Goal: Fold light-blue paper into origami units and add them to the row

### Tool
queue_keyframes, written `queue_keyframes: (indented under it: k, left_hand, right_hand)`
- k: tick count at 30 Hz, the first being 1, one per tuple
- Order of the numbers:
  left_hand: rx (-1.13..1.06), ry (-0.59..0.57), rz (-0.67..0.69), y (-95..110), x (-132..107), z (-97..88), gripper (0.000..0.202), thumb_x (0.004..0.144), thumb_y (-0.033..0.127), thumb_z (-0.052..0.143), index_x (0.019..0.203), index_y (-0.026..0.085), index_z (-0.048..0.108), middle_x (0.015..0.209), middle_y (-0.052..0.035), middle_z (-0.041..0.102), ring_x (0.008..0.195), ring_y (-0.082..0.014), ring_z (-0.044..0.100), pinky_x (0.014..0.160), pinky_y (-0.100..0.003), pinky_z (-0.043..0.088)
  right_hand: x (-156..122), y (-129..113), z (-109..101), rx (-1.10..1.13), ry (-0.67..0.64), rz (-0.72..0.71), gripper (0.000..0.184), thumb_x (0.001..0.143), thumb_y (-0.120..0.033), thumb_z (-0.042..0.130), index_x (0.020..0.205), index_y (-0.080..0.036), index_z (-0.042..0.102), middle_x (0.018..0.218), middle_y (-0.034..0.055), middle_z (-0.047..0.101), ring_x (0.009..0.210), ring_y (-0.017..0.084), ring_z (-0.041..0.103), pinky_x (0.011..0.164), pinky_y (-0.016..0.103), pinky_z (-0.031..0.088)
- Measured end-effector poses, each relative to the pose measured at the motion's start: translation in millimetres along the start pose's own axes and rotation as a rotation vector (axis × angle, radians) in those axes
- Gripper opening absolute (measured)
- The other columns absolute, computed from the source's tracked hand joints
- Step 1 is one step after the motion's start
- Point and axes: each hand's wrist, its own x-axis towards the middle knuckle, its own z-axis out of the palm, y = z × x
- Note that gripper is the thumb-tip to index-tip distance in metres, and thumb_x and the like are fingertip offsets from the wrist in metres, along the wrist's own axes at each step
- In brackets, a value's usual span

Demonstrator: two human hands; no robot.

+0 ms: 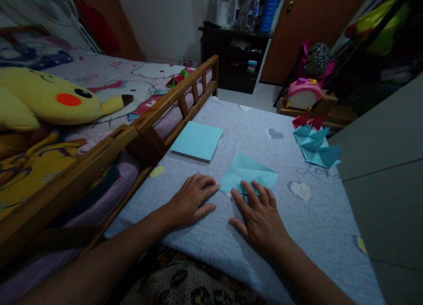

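Note:
A light blue sheet of paper [247, 170] with crease lines lies on the cloth-covered table [317, 225] in front of me. My right hand [259, 210] rests on its near edge, palm down, fingers spread. At the sheet's left corner is my left hand [194, 197], its index fingertip at or near the paper; the fingers are stretched out and hold nothing. Beyond my left hand sits a stack of light blue square paper [198, 139]. Folded blue paper pieces [315, 144] stand at the table's right side, with red folded paper [307, 121] just behind them.
A wooden bed rail [178, 98] borders the table's left side. On the bed lies a yellow plush toy [56, 98]. A pale cabinet panel [390, 164] stands to the right. At the back are a dark cabinet [234, 60] and a pink toy case [304, 94].

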Motion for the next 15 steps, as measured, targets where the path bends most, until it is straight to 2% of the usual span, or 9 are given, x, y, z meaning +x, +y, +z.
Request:
queue_keyframes:
  k: [3, 6, 15]
  left_hand:
    - [0.009, 0.004, 0.004, -0.4, -0.2, 1.0, 0.051, 0.090, 0.030, 0.064, 0.138, 0.028, 0.048, 0.131, -0.0087, 0.053, 0.120, -0.0293, 0.045, 0.104, -0.049, 0.040]
    - [0.019, 0.005, 0.006, -0.5, 0.1, 1.7, 0.050, 0.090, 0.029, 0.064, 0.138, 0.026, 0.048, 0.131, -0.0091, 0.052, 0.120, -0.0295, 0.045, 0.104, -0.049, 0.040]
    - [0.005, 0.003, 0.011, 0.1, -0.8, 0.0, 0.051, 0.090, 0.030, 0.064, 0.139, 0.027, 0.048, 0.130, -0.0088, 0.053, 0.120, -0.0296, 0.045, 0.103, -0.049, 0.040]
  right_hand:
    - [2.1, 0.5, -2.0, 0.014, -0.026, -0.080, 0.063, 0.094, -0.059, 0.050, 0.148, -0.027, 0.042, 0.154, 0.0082, 0.045, 0.139, 0.036, 0.038, 0.115, 0.055, 0.030]
    - [5.0, 2.1, -5.1, 0.049, -0.066, -0.143, 0.063, 0.095, -0.062, 0.046, 0.149, -0.031, 0.040, 0.151, 0.0086, 0.048, 0.134, 0.034, 0.043, 0.112, 0.049, 0.036]
    - [8.4, -0.6, -4.3, 0.086, -0.077, -0.097, 0.067, 0.091, -0.073, 0.038, 0.148, -0.037, 0.042, 0.148, 0.0104, 0.048, 0.130, 0.038, 0.044, 0.109, 0.054, 0.036]
